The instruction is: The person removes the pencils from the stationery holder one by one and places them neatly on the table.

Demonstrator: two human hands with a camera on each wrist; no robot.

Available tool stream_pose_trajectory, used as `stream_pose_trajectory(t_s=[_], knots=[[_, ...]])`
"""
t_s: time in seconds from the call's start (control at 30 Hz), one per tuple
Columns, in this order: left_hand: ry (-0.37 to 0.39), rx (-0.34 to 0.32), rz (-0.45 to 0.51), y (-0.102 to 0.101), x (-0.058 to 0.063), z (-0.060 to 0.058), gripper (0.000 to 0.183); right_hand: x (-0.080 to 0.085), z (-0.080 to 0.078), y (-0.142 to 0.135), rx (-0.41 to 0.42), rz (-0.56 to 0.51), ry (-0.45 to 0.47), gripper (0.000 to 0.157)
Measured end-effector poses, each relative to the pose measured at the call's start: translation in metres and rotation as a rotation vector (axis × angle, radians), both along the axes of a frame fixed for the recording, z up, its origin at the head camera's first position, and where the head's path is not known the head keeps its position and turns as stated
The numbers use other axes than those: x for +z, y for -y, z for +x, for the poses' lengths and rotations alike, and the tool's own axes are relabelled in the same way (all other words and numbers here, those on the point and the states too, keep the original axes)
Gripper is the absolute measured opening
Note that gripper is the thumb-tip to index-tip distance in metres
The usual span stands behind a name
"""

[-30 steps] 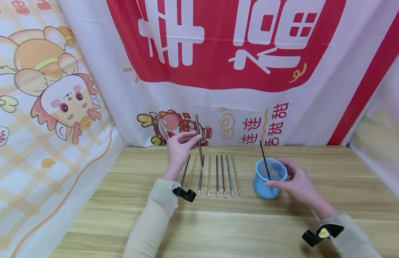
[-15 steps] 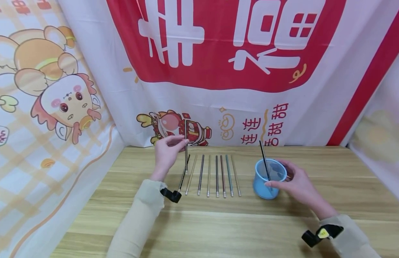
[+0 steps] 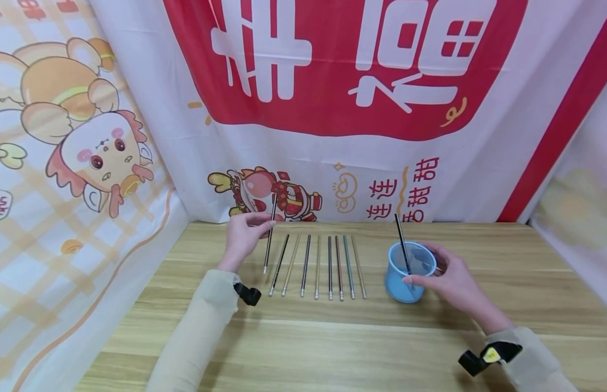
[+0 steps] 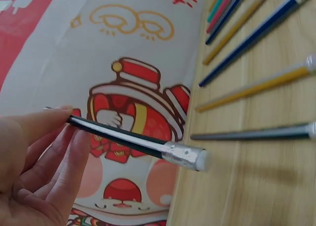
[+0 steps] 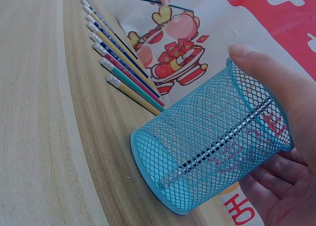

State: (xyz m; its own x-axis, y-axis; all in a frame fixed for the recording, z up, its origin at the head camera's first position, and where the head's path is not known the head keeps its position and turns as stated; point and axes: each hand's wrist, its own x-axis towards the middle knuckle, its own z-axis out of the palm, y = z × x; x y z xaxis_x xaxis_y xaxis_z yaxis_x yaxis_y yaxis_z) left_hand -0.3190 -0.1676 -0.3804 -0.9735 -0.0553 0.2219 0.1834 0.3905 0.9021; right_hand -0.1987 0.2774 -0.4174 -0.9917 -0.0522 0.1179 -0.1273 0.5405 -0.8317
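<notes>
My left hand [image 3: 244, 237] pinches a dark pencil [image 4: 123, 137] between thumb and fingers, its silver ferrule and white eraser pointing down toward the table. It hangs just left of a row of several pencils [image 5: 129, 70] lying side by side, erasers toward me. On the right, my right hand [image 3: 453, 277] grips a blue mesh pencil cup [image 5: 207, 142] round its side, thumb at the rim. One dark pencil [image 3: 401, 239] leans inside that cup, eraser end down, as seen through the mesh in the right wrist view.
The wooden table [image 3: 323, 348] ends at a white and red printed cloth [image 3: 333, 179] hanging behind it. Another printed cloth [image 3: 73, 261] slopes along the left side. A camera is strapped to each wrist.
My left hand has moved left and slightly down with its pencil, from above the row to beyond its left end. The right hand and the cup have stayed in place.
</notes>
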Motion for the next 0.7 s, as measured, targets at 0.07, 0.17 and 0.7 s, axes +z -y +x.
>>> stream_pose_trajectory(t_s=[0.07, 0.17, 0.7], knots=[[0.020, -0.005, -0.046, 0.004, -0.002, -0.003, 0.019, 0.000, 0.000, 0.000, 0.001, 0.000, -0.001, 0.090], [0.063, -0.028, -0.099, 0.008, -0.006, -0.007, 0.018, 0.000, 0.000, 0.000, 0.001, 0.000, 0.000, 0.090], [0.262, -0.073, -0.235, 0.012, -0.040, -0.022, 0.017, 0.000, -0.001, 0.000, -0.001, -0.001, 0.011, 0.091]])
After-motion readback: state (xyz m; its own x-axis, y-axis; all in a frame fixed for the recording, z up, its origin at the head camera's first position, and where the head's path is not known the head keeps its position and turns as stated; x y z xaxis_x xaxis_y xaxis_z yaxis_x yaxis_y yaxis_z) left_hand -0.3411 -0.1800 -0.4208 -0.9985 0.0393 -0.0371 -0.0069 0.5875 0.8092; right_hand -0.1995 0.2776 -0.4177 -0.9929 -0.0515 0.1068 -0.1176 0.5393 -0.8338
